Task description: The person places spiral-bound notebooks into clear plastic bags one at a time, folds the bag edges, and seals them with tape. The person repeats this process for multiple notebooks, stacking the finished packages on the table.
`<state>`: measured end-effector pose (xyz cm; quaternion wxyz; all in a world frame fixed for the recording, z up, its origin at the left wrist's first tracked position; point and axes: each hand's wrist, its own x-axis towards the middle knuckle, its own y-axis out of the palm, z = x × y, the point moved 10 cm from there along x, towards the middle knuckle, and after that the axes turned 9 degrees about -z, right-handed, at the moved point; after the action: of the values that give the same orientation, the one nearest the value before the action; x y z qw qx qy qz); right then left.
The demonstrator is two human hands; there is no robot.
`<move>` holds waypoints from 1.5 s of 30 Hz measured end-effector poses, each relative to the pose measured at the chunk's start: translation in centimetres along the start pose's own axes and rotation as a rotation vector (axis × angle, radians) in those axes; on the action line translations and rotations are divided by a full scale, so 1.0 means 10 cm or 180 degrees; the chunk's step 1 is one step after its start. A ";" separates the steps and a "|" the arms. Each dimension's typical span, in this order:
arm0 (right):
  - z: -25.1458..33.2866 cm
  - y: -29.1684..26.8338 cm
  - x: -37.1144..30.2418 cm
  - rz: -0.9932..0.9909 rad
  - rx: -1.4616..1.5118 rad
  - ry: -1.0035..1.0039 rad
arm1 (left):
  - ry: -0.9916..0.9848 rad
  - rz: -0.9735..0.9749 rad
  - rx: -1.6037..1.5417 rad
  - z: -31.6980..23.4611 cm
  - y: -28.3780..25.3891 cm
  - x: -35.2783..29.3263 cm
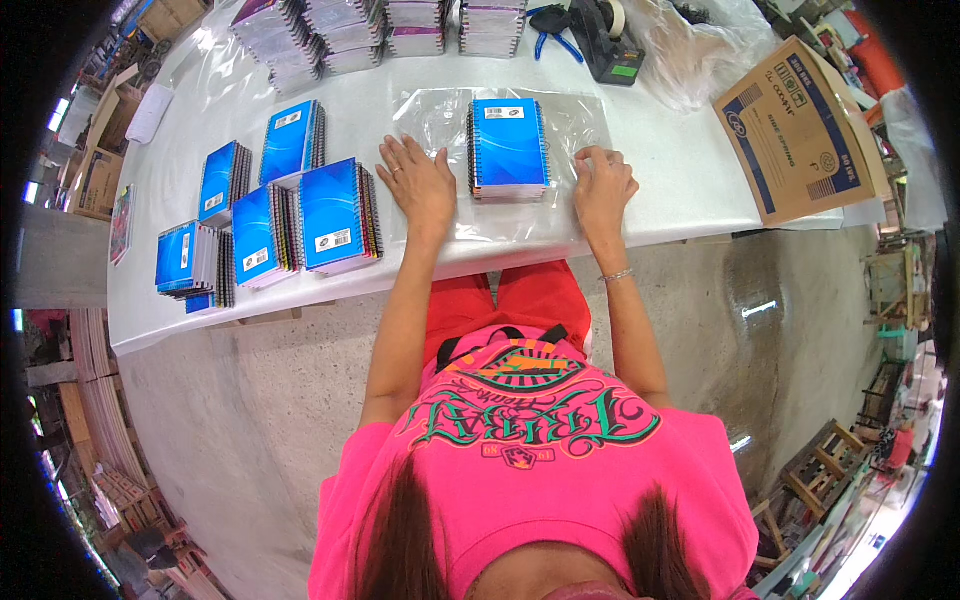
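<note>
A long white table (660,200) stands on a bare concrete floor (260,420), and the person sits close against its near edge. On it lies a clear plastic sheet (575,120), spread flat, with a stack of blue spiral notebooks (508,148) in its middle, probably so the film can fold around it. The left hand (420,180) lies flat and relaxed on the sheet just beside the stack, pressing the film down. The right hand (600,182) is curled on the sheet's other side, fingers seeming to pinch the film. More blue notebook stacks (270,220) wait to the left; farther off are a cardboard box (795,130), a tape dispenser (605,40) and purple notebook piles (340,35).
</note>
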<state>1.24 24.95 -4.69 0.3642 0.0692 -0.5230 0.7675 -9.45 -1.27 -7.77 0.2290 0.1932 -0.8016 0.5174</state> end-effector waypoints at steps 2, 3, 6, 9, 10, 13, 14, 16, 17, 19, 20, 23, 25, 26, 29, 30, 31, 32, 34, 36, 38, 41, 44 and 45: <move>-0.03 0.01 0.03 -0.0031 0.0389 0.0063 | 0.0088 0.0115 -0.0071 -0.08 0.01 -0.01; -0.04 -0.02 0.05 -0.0184 0.0690 0.0136 | 0.0115 0.0095 -0.0069 -0.09 -0.02 0.00; -0.19 -0.02 0.16 -0.0145 0.1131 0.0464 | 0.0011 0.0265 -0.0219 -0.10 -0.09 0.03; -0.43 -0.07 0.28 0.0147 0.1396 0.0830 | -0.0375 0.0547 -0.0609 -0.09 -0.30 0.19; -0.53 -0.03 0.32 0.0205 0.1424 0.0887 | -0.0469 0.0409 -0.0685 -0.05 -0.36 0.22; -0.60 0.09 0.31 0.0834 0.1930 0.1204 | -0.0844 0.0789 -0.1030 0.08 -0.37 0.31; -0.73 0.21 0.31 0.1015 0.2216 0.1246 | -0.0982 0.1052 -0.1167 0.13 -0.31 0.31; -0.67 0.27 0.30 0.1190 0.2661 0.1395 | -0.1203 0.1233 -0.1833 0.31 -0.16 0.33; -0.59 0.24 0.31 0.1174 0.2807 0.1520 | -0.1318 0.1317 -0.2165 0.37 -0.07 0.32; -0.56 0.17 0.34 0.1071 0.2703 0.1600 | -0.1572 0.1676 -0.2253 0.31 -0.02 0.33; -0.58 0.18 0.41 0.1024 0.2468 0.1535 | -0.1702 0.1855 -0.2292 0.29 0.00 0.33; -0.57 0.41 0.51 0.1490 0.2313 0.1506 | -0.1089 0.2072 -0.1880 0.19 0.03 0.44; -0.52 0.55 0.53 0.1912 0.2518 0.1495 | -0.0792 0.2050 -0.1951 0.18 0.09 0.53; -0.49 0.59 0.53 0.2084 0.2690 0.1477 | -0.0643 0.2037 -0.1983 0.17 0.12 0.56; -0.29 0.56 0.55 0.2396 0.2981 0.1497 | -0.1041 0.1982 -0.2314 0.09 0.07 0.58; -0.22 0.52 0.55 0.2464 0.3045 0.1513 | -0.1019 0.2067 -0.2350 0.07 0.08 0.57; -0.19 0.52 0.57 0.2495 0.3046 0.1469 | -0.0996 0.2152 -0.2386 0.05 0.10 0.58; -0.16 0.53 0.58 0.2526 0.3046 0.1426 | -0.0974 0.2238 -0.2420 0.03 0.11 0.58; -0.10 0.50 0.61 0.2560 0.3013 0.1351 | -0.0788 0.2137 -0.2336 -0.08 0.01 0.61; -0.01 0.47 0.63 0.2608 0.2945 0.1285 | -0.0591 0.2041 -0.2237 -0.20 -0.05 0.63; 0.09 0.42 0.63 0.2600 0.2919 0.1282 | -0.0386 0.1948 -0.2125 -0.32 -0.08 0.65; 0.28 0.39 0.60 0.2518 0.2886 0.1235 | 0.0232 0.1537 -0.1989 -0.46 -0.01 0.70; 0.42 0.48 0.59 0.2535 0.2846 0.1120 | 0.0105 0.1818 -0.1920 -0.62 0.06 0.66; 0.49 0.52 0.58 0.2577 0.2839 0.1060 | 0.0164 0.1748 -0.1933 -0.65 0.07 0.66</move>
<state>-7.57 22.58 -3.63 0.0572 -0.1097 -0.0732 0.9896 -14.11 4.52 -2.16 0.1491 -0.1173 -0.9337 0.3038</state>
